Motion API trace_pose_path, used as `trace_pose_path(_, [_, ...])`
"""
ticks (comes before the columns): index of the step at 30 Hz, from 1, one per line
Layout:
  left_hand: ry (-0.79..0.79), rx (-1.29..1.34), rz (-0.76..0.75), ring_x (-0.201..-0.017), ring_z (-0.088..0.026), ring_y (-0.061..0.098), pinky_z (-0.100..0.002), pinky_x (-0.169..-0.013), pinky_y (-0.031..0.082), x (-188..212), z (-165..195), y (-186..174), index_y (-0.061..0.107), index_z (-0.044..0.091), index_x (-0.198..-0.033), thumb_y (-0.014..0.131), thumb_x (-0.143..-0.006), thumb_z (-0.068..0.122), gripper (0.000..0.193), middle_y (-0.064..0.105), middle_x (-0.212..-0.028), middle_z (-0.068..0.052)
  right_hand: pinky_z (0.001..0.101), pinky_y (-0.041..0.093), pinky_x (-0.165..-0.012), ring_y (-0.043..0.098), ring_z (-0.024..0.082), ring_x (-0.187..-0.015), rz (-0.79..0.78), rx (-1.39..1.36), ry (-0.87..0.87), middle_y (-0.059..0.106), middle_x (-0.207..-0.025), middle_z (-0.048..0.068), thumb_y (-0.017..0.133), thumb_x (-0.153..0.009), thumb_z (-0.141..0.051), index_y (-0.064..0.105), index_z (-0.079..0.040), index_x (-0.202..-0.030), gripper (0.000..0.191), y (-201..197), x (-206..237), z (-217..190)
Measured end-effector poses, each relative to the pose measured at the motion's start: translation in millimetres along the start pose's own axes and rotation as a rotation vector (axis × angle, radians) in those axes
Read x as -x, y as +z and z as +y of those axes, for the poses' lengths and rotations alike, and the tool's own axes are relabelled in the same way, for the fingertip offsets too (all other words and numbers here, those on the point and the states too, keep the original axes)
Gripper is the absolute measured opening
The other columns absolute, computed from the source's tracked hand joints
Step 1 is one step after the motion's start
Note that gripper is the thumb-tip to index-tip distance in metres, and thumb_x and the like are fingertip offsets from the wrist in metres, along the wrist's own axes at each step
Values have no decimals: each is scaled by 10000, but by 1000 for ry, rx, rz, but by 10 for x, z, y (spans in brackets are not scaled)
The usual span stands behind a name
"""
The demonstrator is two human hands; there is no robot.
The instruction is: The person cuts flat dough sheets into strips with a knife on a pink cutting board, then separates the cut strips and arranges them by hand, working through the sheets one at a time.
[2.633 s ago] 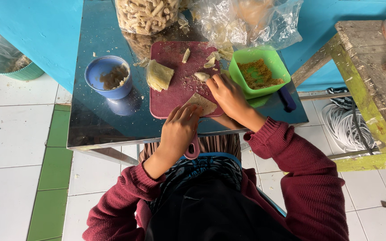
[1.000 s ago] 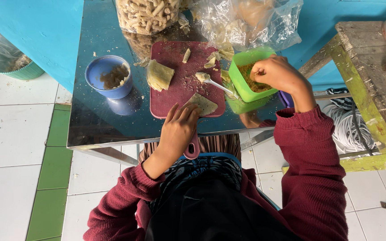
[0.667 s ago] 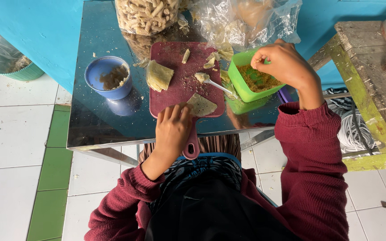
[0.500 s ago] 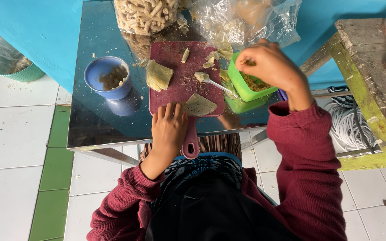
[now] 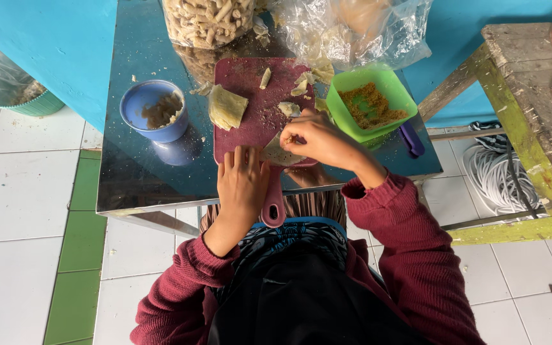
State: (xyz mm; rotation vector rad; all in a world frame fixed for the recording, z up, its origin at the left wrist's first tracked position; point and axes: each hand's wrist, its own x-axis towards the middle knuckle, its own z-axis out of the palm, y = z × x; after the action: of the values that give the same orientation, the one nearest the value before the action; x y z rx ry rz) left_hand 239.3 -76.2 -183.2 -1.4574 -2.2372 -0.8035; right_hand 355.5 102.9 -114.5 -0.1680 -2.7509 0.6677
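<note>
A maroon cutting board (image 5: 250,89) lies on a shiny metal table (image 5: 135,179). My left hand (image 5: 243,182) rests flat on the board's near edge by its handle, fingers slightly apart, fingertips at a thin pale wrapper (image 5: 276,154). My right hand (image 5: 317,137) is over that wrapper with fingertips pinched on its top edge; what else they hold is hidden. A folded stack of pale wrappers (image 5: 227,107) and small scraps (image 5: 289,108) lie further up the board. A green tub (image 5: 391,96) of brown crumbly filling stands right of the board.
A blue cup (image 5: 154,131) with brown bits stands left of the board. A jar of stick snacks (image 5: 209,19) and a crumpled plastic bag (image 5: 352,32) are at the back. A worn wooden bench (image 5: 531,96) and coiled white hose (image 5: 493,172) are on the right.
My right hand left the green tub and came back down to the wrapper on the board. My left hand slid slightly toward the board's near edge.
</note>
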Motion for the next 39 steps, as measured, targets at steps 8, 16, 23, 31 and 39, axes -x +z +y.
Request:
trace_pose_path(8, [-10,-42,-5,-936,-283,605,-414,-786,490,-13,32,-3,659,80,-1120,737,-882,322,348,610,-1009,-95,391,467,-854,606,265,-936,113,14,-53,698,-908,59,763,-843,-108,722,-57,-952,127,273,69,40])
trace_pose_path(16, [-25,-97,-13,-940,-264,608,-393,-789,498,-27,45,51,670,88,-1109,733,-890,356,351,613,-1011,-82,361,439,-916,582,224,-996,173,9,-15,681,-1023,38,721,-926,-80,767,-91,-1050,132,252,262,33])
trace_pose_path(23, [-74,-178,-5,-902,-248,605,-400,-769,504,-45,97,151,664,79,-1024,729,-844,574,531,599,-957,-70,370,456,-898,577,245,-990,237,51,-115,695,-988,41,731,-902,-95,764,-60,-1007,115,401,210,100])
trace_pose_path(31, [-104,-225,-29,-901,-262,601,-408,-758,498,-117,147,226,638,54,-990,729,-834,597,572,581,-942,-89,380,479,-902,583,259,-1010,240,15,-107,681,-977,55,745,-897,-88,742,-55,-970,81,414,195,136])
trace_pose_path(39, [-71,-162,-32,-944,-271,618,-407,-782,500,-63,51,106,637,67,-1025,743,-858,397,385,607,-991,-89,405,440,-902,584,241,-989,261,110,-199,690,-974,18,745,-844,-78,751,-87,-958,115,435,134,100])
